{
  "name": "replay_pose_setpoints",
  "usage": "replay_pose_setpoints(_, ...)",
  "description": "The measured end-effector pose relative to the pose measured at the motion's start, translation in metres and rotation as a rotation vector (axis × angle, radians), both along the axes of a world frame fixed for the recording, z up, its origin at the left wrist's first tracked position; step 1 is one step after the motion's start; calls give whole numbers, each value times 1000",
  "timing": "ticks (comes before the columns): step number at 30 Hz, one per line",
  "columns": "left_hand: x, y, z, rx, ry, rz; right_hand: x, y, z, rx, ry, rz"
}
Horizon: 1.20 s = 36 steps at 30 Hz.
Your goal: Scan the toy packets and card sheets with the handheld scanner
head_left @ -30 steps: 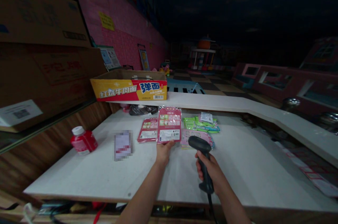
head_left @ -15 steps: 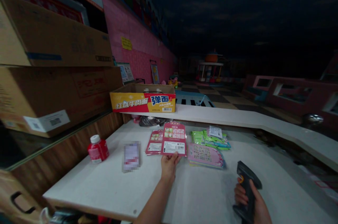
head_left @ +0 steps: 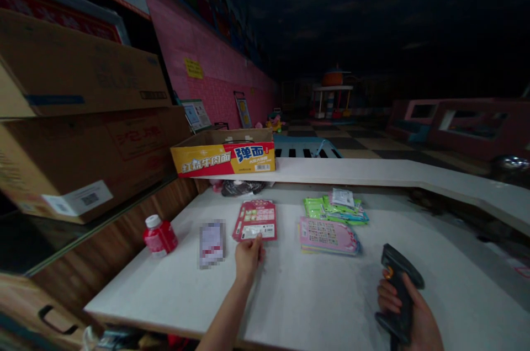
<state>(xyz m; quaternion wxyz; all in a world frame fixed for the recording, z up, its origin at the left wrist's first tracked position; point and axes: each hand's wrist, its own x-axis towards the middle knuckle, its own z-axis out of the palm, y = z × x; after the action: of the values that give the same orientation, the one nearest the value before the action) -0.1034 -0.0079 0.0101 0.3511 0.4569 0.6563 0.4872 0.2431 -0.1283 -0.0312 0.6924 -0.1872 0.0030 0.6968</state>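
My left hand [head_left: 249, 256] pinches the lower edge of a flat red card pack [head_left: 260, 217] printed with small pictures and a white label. That pack lies over the other red packs on the white table, so their edges barely show at its left. Wrapped round the grip of a black barcode scanner [head_left: 399, 290], my right hand [head_left: 414, 312] holds it above the table's right side, fingers near the orange trigger. Between the hands lies a stack of pink picture packs [head_left: 329, 236], and behind it are green packets [head_left: 333, 206] with a small whitish packet on top.
A red bottle with a white cap [head_left: 160, 235] and a blurred-out flat item [head_left: 211, 243] stand to the left. An open noodle carton [head_left: 223, 159] rests on the raised white ledge [head_left: 351, 170]. Large cardboard boxes [head_left: 86, 147] are stacked at far left.
My left hand has moved left with the red pack, bringing it from beside the red stack onto it. The scanner stays in my right hand, slightly farther right in view.
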Motion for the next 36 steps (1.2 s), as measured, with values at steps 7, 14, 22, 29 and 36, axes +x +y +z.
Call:
replay_pose_setpoints(7,-5,5,19,311,922,-198,-7,-2,12,-45,5,-46)
replay_pose_setpoints(14,-12,17,-4,234,1010,-104,-7,-3,11,-58,-37,-46)
replay_pose_setpoints(22,-20,24,-16,326,973,-74,-7,-3,13,-29,-40,-53)
replay_pose_setpoints(29,-23,24,-18,501,952,-71,-7,-3,17,-24,32,-35)
replay_pose_setpoints(36,24,18,-3,504,767,-284,-6,-2,22,-20,34,-33)
